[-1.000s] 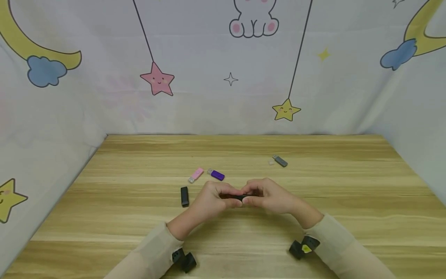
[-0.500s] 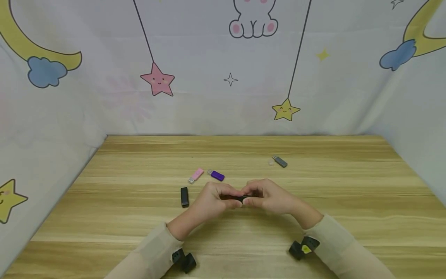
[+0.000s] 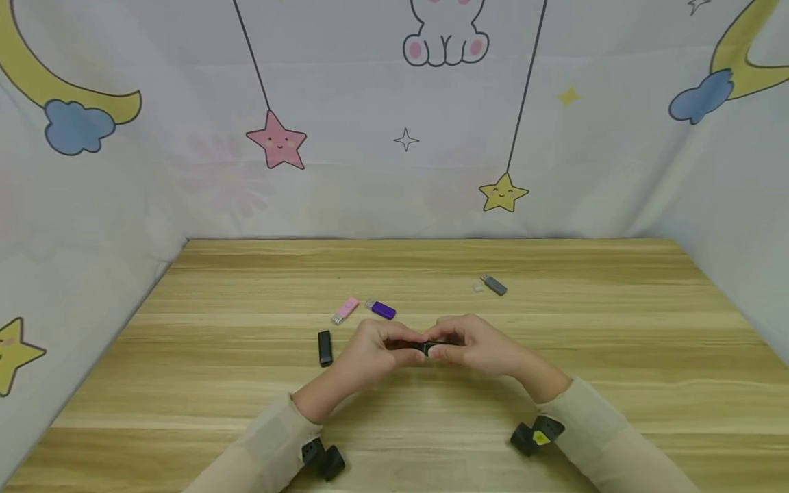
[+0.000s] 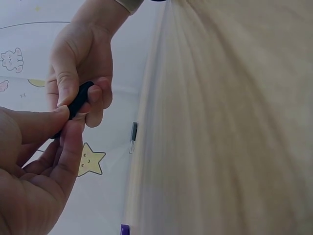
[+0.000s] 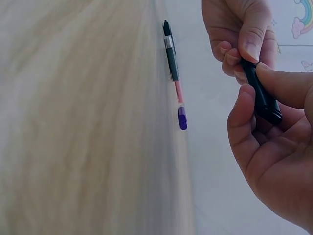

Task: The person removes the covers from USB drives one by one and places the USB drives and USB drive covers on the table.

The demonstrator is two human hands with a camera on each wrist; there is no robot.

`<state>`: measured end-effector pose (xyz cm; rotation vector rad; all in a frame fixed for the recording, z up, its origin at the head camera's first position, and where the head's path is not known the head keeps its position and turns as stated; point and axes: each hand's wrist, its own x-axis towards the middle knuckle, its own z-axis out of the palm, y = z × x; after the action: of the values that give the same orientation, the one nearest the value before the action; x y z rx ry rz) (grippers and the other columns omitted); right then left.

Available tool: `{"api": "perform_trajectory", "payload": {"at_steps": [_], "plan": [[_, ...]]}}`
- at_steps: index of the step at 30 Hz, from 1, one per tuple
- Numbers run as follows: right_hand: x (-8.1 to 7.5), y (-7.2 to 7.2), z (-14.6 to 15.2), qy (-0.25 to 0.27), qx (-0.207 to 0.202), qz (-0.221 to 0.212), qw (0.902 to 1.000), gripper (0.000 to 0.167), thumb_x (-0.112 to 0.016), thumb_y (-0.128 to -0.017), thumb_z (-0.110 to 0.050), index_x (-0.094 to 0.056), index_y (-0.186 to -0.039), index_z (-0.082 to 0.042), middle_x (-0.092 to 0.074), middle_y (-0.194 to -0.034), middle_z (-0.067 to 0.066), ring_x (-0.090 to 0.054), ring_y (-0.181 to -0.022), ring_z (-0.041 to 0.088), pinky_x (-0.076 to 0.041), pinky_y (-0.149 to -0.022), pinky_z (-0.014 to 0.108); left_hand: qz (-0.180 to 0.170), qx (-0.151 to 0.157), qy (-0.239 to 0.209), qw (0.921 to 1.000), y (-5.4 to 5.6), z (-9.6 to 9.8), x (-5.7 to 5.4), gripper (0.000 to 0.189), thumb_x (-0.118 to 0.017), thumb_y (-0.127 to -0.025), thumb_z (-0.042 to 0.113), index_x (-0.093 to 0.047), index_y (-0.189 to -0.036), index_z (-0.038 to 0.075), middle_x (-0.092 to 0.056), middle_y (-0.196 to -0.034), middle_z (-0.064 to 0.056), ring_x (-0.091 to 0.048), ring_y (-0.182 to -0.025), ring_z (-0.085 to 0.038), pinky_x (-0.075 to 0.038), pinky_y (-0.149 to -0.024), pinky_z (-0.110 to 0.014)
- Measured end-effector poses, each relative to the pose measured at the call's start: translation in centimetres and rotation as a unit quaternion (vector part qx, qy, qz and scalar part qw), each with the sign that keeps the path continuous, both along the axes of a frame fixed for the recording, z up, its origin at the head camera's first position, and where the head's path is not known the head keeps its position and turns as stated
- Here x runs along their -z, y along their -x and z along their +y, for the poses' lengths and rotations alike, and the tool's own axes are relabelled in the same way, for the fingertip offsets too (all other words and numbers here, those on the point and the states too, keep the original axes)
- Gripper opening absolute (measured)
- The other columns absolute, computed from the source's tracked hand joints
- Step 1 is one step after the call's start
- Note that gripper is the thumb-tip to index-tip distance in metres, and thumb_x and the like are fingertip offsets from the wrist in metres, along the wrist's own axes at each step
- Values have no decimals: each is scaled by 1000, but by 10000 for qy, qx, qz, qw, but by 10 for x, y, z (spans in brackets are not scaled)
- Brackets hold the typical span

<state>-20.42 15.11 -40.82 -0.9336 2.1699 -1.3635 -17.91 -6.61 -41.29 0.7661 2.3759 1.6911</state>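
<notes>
Both hands meet over the middle of the table, on either end of a slim black USB stick (image 5: 264,98). My left hand (image 3: 370,349) pinches one end between thumb and fingers. At the other end, my right hand (image 3: 483,346) grips it the same way. In the head view only a short black piece shows between the fingertips, with a thin light line across it. The fingers cover much of the rest. In the left wrist view the black stick (image 4: 80,100) runs slantwise from one hand to the other, held above the tabletop.
Left of the hands lies another black stick (image 3: 325,348). Beyond them are a pink USB stick (image 3: 345,310) and a purple USB stick (image 3: 381,309), metal plugs bare. A grey USB stick (image 3: 494,285) lies farther back right beside a small clear cap (image 3: 478,288). Patterned cloth (image 3: 345,205) borders the table.
Both hands keep their grip in nearly the same place. A thin light line now shows on the black stick between the fingertips. The head view has shifted very slightly.
</notes>
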Motion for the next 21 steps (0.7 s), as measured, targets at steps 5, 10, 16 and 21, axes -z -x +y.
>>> {"api": "perform_trajectory", "payload": {"at_steps": [5, 10, 16, 21], "plan": [[-2, 1, 1, -213, 112, -44, 9997, 22, -61, -95, -11, -66, -112, 2, -64, -90, 5, -56, -72, 14, -49, -63, 24, -70, -68, 55, 9999, 0, 1, -2, 20, -74, -82, 1, -74, -101, -2, -72, -97, -14, -68, -84, -13, -54, -69, -20], [-4, 3, 2, -349, 198, 28, 9992, 21, -62, -94, -12, -66, -111, 0, -59, -77, 3, -52, -65, 13, -46, -58, 24, -158, -152, 119, 9997, 3, 2, -5, 21, -75, -81, 2, -74, -102, -1, -72, -96, -14, -66, -82, -10, -54, -67, -20], [-8, 7, 3, -379, 250, 18, 9990, 22, -62, -94, -13, -65, -112, 1, -62, -83, 11, -55, -67, 16, -48, -59, 28, -176, -100, 100, 9997, 9, 3, -11, 21, -75, -80, 1, -74, -101, -2, -72, -97, -16, -66, -79, -9, -55, -66, -21], [-14, 10, 6, -421, 326, 133, 9985, 23, -62, -94, -12, -66, -112, 1, -65, -88, 14, -59, -68, 19, -53, -63, 35, -217, -21, 46, 9998, 14, 3, -15, 20, -73, -82, -1, -74, -102, -3, -72, -96, -17, -68, -76, -12, -56, -65, -24]]}}
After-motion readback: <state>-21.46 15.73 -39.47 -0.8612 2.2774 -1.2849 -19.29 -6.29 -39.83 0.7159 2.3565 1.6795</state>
